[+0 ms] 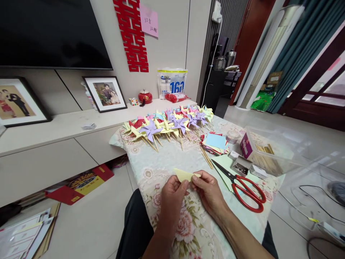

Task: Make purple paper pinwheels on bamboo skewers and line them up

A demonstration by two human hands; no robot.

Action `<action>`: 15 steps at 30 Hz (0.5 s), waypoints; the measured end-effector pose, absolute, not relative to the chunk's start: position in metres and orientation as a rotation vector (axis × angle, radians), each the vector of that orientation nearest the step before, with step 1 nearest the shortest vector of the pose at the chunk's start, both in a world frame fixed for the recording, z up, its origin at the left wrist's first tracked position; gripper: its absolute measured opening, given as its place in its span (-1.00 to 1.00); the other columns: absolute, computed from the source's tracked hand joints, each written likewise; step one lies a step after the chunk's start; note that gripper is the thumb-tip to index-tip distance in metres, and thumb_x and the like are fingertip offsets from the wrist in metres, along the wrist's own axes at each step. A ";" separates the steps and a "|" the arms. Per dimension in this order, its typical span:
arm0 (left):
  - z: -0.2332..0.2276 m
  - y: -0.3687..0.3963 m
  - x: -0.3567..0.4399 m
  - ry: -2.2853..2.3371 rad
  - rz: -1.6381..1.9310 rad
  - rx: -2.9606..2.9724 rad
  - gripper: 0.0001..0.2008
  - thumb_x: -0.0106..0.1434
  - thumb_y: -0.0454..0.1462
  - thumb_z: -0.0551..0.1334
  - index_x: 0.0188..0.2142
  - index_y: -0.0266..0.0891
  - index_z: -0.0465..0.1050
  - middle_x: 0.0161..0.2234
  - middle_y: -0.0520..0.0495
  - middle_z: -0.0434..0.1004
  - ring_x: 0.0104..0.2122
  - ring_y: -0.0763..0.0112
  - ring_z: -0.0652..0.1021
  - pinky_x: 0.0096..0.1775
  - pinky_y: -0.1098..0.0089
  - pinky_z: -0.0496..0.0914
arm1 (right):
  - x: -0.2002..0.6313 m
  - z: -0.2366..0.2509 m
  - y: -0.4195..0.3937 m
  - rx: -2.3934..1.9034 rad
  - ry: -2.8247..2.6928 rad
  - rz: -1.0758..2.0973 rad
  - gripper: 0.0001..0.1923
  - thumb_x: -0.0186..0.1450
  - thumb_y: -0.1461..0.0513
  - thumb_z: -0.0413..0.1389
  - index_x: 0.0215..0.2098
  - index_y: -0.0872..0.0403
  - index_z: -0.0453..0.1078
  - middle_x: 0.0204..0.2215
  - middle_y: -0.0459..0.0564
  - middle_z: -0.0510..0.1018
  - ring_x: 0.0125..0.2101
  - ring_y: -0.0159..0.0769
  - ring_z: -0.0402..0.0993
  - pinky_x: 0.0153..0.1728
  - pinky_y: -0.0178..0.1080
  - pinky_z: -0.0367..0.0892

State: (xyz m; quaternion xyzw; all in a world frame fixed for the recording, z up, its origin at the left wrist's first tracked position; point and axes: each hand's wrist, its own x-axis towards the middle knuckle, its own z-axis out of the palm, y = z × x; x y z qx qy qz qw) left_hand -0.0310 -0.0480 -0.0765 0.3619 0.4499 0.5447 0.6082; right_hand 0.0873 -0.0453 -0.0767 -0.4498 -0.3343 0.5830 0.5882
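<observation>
A folded pale yellow paper (pixel 183 175) is pinched between both hands just above the flowered cloth (pixel 172 158). My left hand (pixel 172 199) grips its lower left part and my right hand (pixel 208 190) holds its right tip. Red-handled scissors (pixel 244 187) lie shut on a green sheet just right of my right hand. Farther back, a row of finished paper pinwheels (pixel 168 124) on wooden sticks lies across the cloth. A stack of coloured paper squares (pixel 215 142) sits behind the scissors.
A clear plastic box (pixel 269 151) with wooden sticks stands at the right, small pin boxes (pixel 240 167) in front of it. A low white cabinet (pixel 54 129) with framed photos runs along the left. Papers and a red folder (pixel 78 183) lie on the floor.
</observation>
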 end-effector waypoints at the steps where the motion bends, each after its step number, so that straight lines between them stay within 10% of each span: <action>1: -0.077 -0.050 -0.030 1.041 1.264 0.811 -0.82 0.08 -0.21 0.35 -0.35 -0.25 0.48 -0.48 0.02 0.59 -0.47 0.41 0.53 -0.40 0.46 0.40 | 0.088 -0.076 -0.049 -1.048 -0.788 1.376 -0.66 0.00 0.03 0.41 -0.44 0.11 0.53 -0.63 -0.12 0.47 -0.57 -0.39 0.29 -0.47 -0.31 0.19; 15: -0.059 -0.089 -0.078 1.032 1.157 0.594 -0.81 -0.04 -0.19 0.45 -0.49 -0.23 0.55 -0.52 0.07 0.44 -0.49 0.48 0.38 -0.40 0.50 0.33 | 0.247 -0.081 -0.133 -1.997 -1.668 -0.146 -0.67 0.34 0.11 -0.02 -0.12 0.06 0.51 -0.11 0.16 0.55 -0.11 0.02 0.48 -0.14 -0.04 0.37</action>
